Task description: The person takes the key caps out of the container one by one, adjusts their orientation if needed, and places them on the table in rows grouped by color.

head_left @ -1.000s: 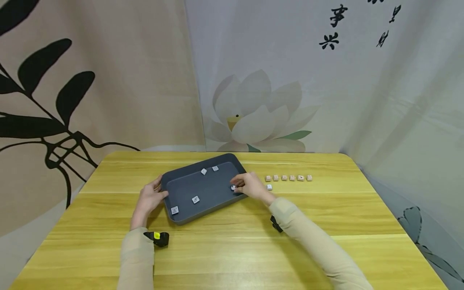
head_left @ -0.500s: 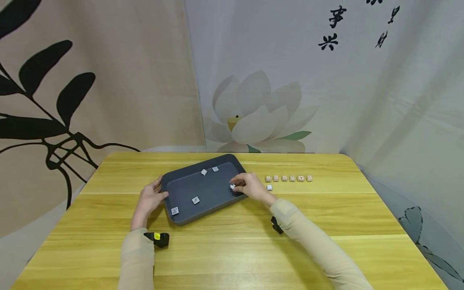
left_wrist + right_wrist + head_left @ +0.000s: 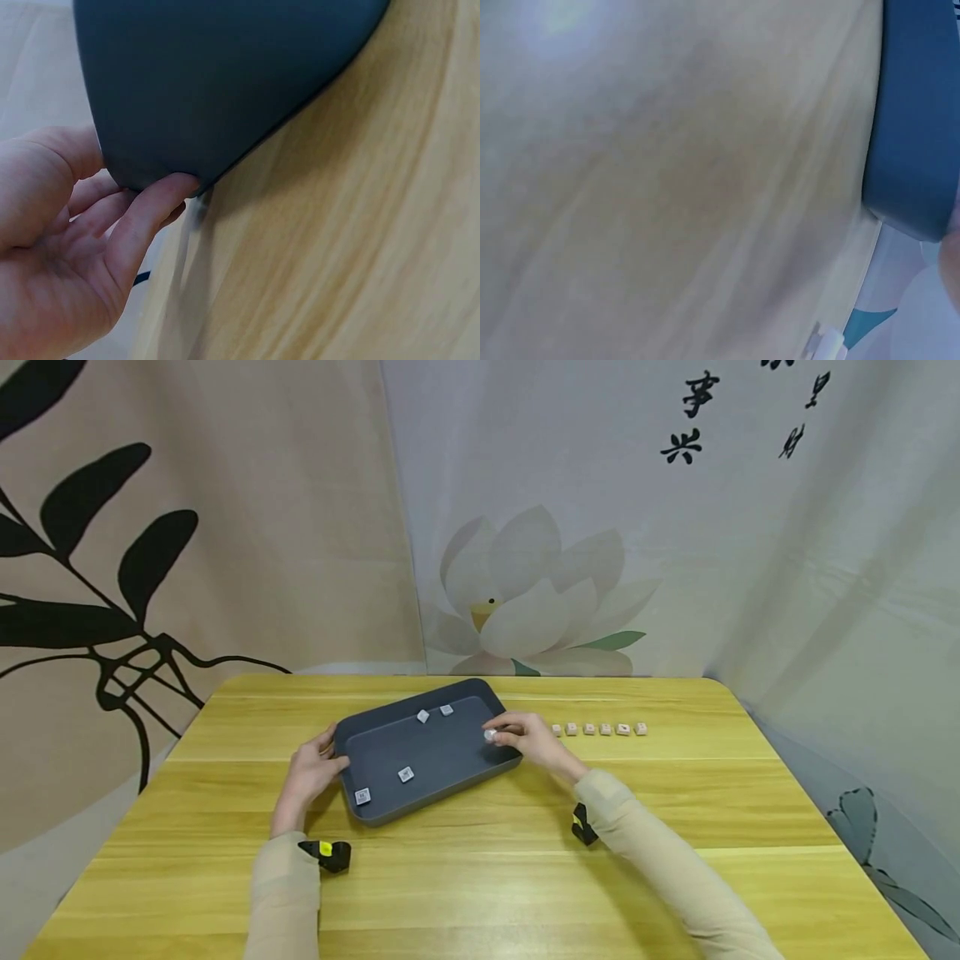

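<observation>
A dark grey rectangular tray [image 3: 442,747] lies slantwise on the table. My left hand [image 3: 311,774] grips its left end; in the left wrist view the fingers and thumb curl against the tray's corner [image 3: 187,97]. Above the tray's right part, my right hand [image 3: 531,739] pinches a small white block [image 3: 491,736] between thumb and fingers. Several similar blocks with dark marks lie in the tray, among them one block [image 3: 406,774] near the middle and another block [image 3: 363,796] in the near left corner. In the right wrist view only a sliver of the hand [image 3: 951,262] shows.
Right of the tray, a row of small pale pinkish blocks [image 3: 605,729] sits on the wooden table [image 3: 480,877], its left end partly behind the right hand. A printed curtain [image 3: 555,593] hangs behind the table's far edge.
My right hand has lifted the white block and moved slightly right and away. It now hides the single white block below the row. The left hand and tray stay put.
</observation>
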The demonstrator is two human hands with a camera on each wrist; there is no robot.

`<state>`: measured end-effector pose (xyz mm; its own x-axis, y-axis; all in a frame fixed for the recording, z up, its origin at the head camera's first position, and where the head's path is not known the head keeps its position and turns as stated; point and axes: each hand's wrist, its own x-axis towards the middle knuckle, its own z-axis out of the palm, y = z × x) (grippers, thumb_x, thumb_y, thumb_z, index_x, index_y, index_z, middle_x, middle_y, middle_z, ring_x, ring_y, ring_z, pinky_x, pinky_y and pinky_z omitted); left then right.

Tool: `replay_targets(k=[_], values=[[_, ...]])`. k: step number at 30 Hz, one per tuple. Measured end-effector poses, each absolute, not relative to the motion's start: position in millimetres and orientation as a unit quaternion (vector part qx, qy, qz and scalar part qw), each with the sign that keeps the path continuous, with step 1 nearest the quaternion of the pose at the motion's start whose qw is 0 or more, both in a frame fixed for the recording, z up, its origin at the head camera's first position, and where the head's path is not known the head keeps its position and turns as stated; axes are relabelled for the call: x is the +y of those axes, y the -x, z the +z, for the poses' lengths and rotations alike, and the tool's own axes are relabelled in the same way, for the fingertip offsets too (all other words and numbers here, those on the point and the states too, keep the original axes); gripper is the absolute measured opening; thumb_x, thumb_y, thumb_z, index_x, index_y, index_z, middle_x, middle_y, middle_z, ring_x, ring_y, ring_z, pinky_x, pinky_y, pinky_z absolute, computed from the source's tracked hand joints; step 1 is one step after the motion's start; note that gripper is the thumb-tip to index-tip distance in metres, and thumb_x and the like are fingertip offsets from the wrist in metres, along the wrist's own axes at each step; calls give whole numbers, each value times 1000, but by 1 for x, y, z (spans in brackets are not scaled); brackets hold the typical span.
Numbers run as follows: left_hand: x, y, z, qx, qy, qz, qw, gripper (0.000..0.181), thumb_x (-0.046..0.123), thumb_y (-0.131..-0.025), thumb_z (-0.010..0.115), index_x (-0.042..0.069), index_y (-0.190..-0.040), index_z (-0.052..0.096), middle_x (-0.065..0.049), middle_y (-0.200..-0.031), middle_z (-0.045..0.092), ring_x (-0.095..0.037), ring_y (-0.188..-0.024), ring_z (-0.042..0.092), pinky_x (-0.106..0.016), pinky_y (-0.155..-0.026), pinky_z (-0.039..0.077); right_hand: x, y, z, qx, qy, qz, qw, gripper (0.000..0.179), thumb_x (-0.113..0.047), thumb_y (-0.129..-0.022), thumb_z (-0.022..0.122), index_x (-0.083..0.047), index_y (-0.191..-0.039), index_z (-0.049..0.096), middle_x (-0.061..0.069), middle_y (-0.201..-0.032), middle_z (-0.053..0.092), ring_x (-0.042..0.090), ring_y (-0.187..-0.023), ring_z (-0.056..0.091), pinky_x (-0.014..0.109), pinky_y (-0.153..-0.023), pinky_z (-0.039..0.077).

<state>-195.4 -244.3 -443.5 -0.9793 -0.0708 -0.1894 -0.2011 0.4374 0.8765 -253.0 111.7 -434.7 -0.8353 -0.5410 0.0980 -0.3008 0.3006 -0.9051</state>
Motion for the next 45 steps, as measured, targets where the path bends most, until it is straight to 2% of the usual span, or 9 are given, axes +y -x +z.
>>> replay_targets(k=[3,6,8,12,18,28,34,39,45], values=[[-244,195,-442,845,81,525,63,73,1,-91,50,5,-152,11,-27,-153,21,-42,-137,33,-40,-95,53,115,251,-433,795,239,-545,120,34,-3,-91,58,3,-124,60,24,-117,65,34,-104,66,43,-87,57],[-243,195,-442,846,82,524,63,73,2,-91,51,6,-152,11,-27,-153,21,-42,-137,34,-38,-93,55,120,251,-435,795,226,-552,111,35,-3,-90,60,2,-124,60,23,-115,66,32,-103,67,34,-82,58],[-244,195,-442,846,81,523,62,73,2,-91,50,6,-152,11,-27,-153,22,-42,-137,34,-37,-91,55,124,249,-433,790,223,-560,107,35,-2,-90,60,4,-125,59,25,-112,67,35,-103,67,32,-81,57],[-244,196,-442,846,80,523,61,73,2,-90,51,6,-152,12,-27,-154,21,-42,-137,34,-35,-90,56,132,244,-431,783,219,-573,105,36,-3,-91,59,7,-126,57,27,-116,65,40,-106,64,37,-87,57],[-244,195,-442,848,79,521,60,73,2,-91,51,5,-152,11,-27,-154,20,-42,-137,34,-36,-90,56,147,240,-432,791,192,-572,99,37,-7,-91,59,3,-127,58,24,-119,65,33,-105,67,40,-94,54],[-243,195,-442,848,80,521,64,73,2,-91,51,5,-152,12,-27,-154,21,-42,-138,32,-36,-91,55,172,236,-441,794,186,-574,67,39,-4,-91,59,9,-128,55,28,-121,61,36,-103,67,41,-90,55],[-244,194,-443,846,78,523,63,73,2,-91,51,5,-152,12,-27,-154,21,-41,-137,34,-34,-89,56,186,235,-444,787,175,-588,64,41,-2,-89,60,12,-127,53,32,-122,59,25,-101,69,43,-89,55],[-245,194,-443,847,76,522,63,73,2,-91,50,5,-152,12,-27,-154,20,-42,-137,33,-33,-88,57,194,234,-446,780,156,-602,69,41,2,-88,60,11,-128,52,34,-123,57,19,-99,70,37,-88,56],[-244,194,-442,848,75,521,64,72,2,-91,49,5,-152,11,-28,-154,19,-42,-137,32,-34,-89,56,199,235,-447,763,143,-625,80,39,7,-87,59,12,-125,51,35,-127,52,20,-100,70,34,-89,56]])
